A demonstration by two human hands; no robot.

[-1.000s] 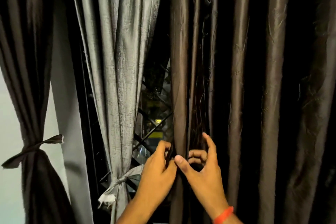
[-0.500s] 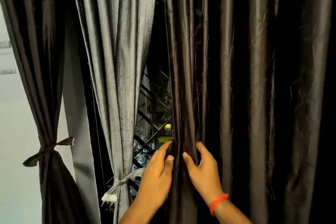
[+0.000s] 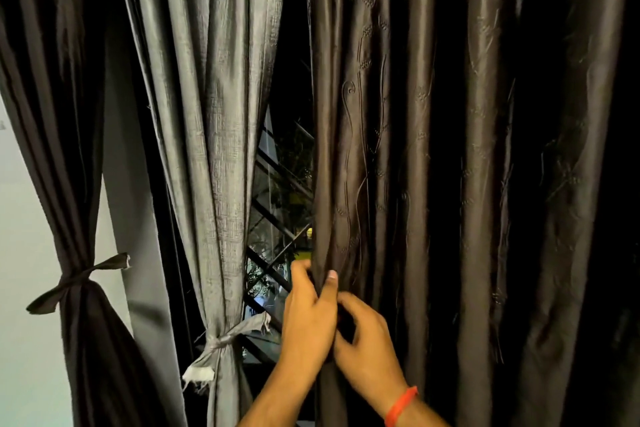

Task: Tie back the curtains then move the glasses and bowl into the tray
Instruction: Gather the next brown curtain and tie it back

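A dark brown curtain (image 3: 450, 149) hangs loose across the right half of the view. My left hand (image 3: 308, 319) grips its left edge, thumb up along the fold. My right hand (image 3: 367, 347), with an orange band on the wrist, curls round the same bunched edge just below and to the right. A silver-grey curtain (image 3: 214, 114) in the middle is tied with a grey strip (image 3: 228, 340). At far left, another dark curtain (image 3: 65, 114) is tied with a dark strip (image 3: 76, 281). No glasses, bowl or tray are in view.
Between the grey and the loose brown curtain, a window with a black diagonal grille (image 3: 277, 218) shows night outside and some foliage. A pale wall (image 3: 31, 253) stands at far left.
My hands have closed in on the brown curtain's left edge; the right hand dropped slightly and curled round the fold. The head camera has drifted, shifting the scene rightward.
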